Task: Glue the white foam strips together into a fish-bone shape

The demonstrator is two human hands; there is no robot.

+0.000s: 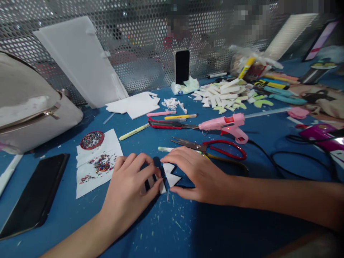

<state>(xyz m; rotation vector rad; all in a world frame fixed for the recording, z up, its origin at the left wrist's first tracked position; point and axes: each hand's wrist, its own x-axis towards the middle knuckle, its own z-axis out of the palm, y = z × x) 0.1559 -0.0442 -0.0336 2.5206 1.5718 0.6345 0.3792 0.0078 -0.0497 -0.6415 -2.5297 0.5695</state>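
Near the middle front of the table, my right hand [200, 173] curves around a white foam piece [170, 174] with a zigzag notch in its edge, thumb below and fingers above. My left hand [134, 177] is closed, its thumb and index fingertips pinching a smaller white foam piece [162, 187]. A narrow gap shows between the two pieces. Red-handled scissors [204, 146] lie just beyond my right hand. A white sheet with loose glitter [118, 141] lies to the left of my left hand, with a small red-rimmed dish [92, 140] of glitter on it.
A pink glue gun [225, 123] with a trailing cord lies behind the scissors, beside a red cutter knife [165, 124] and several markers. Cut foam pieces [225, 93] are heaped at the back. A phone [182, 67] stands upright; a dark tablet [34, 195] and bag [34, 104] are left.
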